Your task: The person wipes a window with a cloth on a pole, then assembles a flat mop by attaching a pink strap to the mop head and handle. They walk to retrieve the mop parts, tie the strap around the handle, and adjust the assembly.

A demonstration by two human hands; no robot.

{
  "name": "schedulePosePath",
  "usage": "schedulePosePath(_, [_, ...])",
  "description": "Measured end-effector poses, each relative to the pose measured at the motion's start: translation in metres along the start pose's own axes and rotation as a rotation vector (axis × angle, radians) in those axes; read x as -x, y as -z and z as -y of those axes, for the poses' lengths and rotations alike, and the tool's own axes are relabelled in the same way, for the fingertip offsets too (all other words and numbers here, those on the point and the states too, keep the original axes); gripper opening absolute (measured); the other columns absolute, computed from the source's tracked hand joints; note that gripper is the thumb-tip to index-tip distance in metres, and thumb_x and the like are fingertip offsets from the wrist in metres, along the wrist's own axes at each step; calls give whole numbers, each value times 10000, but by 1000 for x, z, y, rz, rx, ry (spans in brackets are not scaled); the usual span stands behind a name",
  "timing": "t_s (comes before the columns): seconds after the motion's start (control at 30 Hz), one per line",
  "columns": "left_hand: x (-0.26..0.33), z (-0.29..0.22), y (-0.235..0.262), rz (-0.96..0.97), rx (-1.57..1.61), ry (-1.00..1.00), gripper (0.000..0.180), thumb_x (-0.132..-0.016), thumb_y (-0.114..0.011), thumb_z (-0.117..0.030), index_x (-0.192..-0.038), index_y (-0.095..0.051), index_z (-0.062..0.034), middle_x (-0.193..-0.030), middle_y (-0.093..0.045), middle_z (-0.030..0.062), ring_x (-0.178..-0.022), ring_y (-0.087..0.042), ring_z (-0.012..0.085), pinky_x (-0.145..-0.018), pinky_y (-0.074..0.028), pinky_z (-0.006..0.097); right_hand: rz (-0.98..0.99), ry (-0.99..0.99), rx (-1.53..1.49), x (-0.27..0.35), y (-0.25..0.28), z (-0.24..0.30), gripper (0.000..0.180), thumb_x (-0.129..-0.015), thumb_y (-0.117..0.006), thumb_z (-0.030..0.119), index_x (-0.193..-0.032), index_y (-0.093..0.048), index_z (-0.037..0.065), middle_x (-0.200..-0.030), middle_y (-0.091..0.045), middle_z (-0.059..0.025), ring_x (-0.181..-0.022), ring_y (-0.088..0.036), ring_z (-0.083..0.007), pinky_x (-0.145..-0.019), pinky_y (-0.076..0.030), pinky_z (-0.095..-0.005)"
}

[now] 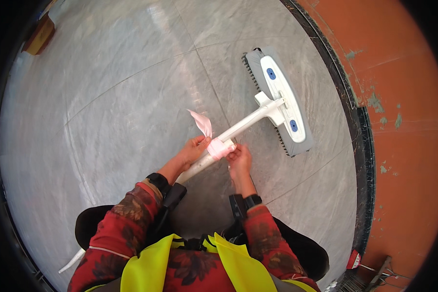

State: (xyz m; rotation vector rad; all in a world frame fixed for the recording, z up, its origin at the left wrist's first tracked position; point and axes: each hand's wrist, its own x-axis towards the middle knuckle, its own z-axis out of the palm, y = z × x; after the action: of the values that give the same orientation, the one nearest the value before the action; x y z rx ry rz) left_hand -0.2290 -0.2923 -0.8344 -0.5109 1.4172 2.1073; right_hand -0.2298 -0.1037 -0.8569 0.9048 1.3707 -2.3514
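A white-handled floor brush (248,119) lies slantwise before me, its wide white head (280,97) at the far right with a grey edge and black bristles. Around the handle goes a pink strip (218,149), which looks like cloth or ribbon; a loose end stands up at the upper left. My left hand (193,149) is closed, pinching the strip between thumb and fingers against the handle. At the handle's right side, the fingers of my right hand (239,159) are closed on the strip's edge. Their tips are partly hidden.
Grey floor (131,82) with thin joint lines spreads around. An orange wall (404,97) with chipped paint and a dark skirting (362,146) run along the right. A brown box-like object (40,35) stands at the far left. Metal wire items (387,277) lie at the lower right.
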Motion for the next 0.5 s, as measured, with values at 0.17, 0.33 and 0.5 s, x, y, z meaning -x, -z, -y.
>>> schedulePosePath(0.17, [14,-10,-3,61,-164,-14,450,-882,-702,-331,-1202,-551,-52,-1039,-645,35,-910,-599,113,-792,-496,288,88,253,319,41,-9,25,242,-954,-599,260,-996,-549,27,-902,-652,-74,-725,-608,-120,-628,-498,-256])
schedulePosePath(0.33, [28,-16,-6,84,-370,-190,687,-718,-856,-195,-1274,-480,-51,-1145,-595,64,-1050,-558,164,-911,-455,323,-5,425,712,50,-23,28,192,-912,-664,200,-931,-567,36,-735,-639,-35,-626,-594,-89,-564,-478,-245])
schedulePosePath(0.5, [30,-14,-8,-1,-481,-225,711,-674,-872,-138,-1262,-484,-41,-1126,-591,56,-1054,-555,174,-915,-441,309,144,733,1183,59,-15,54,158,-914,-618,187,-863,-559,50,-668,-617,-108,-593,-617,-253,-564,-490,-347])
